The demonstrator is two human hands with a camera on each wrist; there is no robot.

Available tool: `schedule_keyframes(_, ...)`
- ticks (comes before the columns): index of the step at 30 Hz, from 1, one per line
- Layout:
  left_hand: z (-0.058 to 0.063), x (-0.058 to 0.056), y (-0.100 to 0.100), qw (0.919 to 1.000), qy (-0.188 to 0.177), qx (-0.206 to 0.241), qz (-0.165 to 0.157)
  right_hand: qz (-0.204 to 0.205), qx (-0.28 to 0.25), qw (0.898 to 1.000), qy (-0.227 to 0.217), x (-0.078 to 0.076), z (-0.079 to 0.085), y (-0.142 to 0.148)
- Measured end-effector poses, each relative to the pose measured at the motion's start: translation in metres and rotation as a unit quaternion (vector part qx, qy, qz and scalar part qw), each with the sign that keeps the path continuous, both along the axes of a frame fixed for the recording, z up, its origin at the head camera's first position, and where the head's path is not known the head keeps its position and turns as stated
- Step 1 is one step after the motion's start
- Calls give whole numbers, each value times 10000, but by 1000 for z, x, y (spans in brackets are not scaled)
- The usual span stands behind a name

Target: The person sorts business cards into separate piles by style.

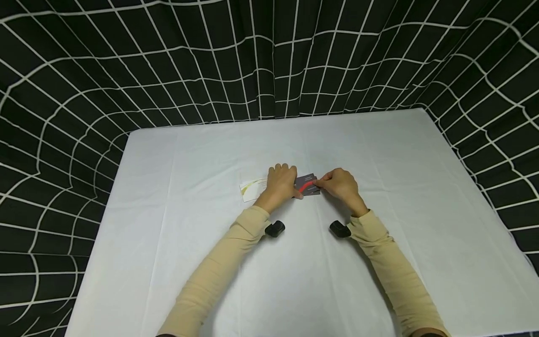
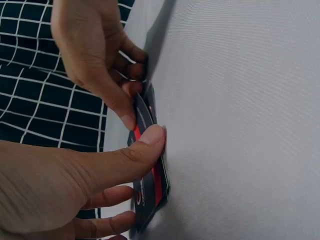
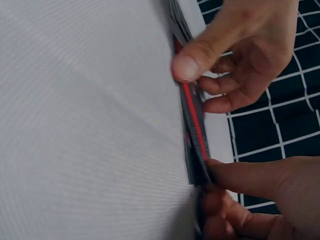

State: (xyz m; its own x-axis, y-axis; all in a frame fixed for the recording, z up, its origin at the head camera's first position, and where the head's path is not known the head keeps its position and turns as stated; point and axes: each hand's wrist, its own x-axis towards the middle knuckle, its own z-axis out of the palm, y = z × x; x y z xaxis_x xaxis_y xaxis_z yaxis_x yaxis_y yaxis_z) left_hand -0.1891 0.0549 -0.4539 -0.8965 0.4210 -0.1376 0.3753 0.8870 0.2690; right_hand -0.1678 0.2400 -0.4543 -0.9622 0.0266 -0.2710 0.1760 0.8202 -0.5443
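Observation:
Several dark grey business cards (image 1: 306, 178) with a red stripe lie near the table's middle. My left hand (image 1: 280, 183) covers their left part and grips them between thumb and fingers. At their right end my right hand (image 1: 340, 186) pinches the edge of a card between thumb and index finger. In the left wrist view the held card (image 2: 143, 111) bends slightly, and other dark cards lie under it. The right wrist view shows the cards (image 3: 192, 107) fanned a little apart near my right fingertips. A white card (image 1: 251, 191) with a yellow-green curve is partly hidden beside my left hand.
A white cloth covers the table (image 1: 278, 276). Black curtains (image 1: 261, 61) with a white grid stand behind the table and along both sides. A small black camera sits at each wrist, the left camera (image 1: 275, 229) and the right camera (image 1: 339, 229).

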Motion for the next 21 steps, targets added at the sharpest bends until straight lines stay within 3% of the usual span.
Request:
schedule_keyframes(4, 3, 1, 1, 9996, -186, -143, -123, 87, 134, 9997, -164, 4, 4, 0)
schedule_keyframes(11, 6, 5, 1, 9992, -293, -156, -224, 177, -78, 9994, -276, 10, 7, 2)
schedule_keyframes(21, 4, 6, 1, 9991, -386, 104, -134, 291, -1202, 9899, -691, 4, 6, 13)
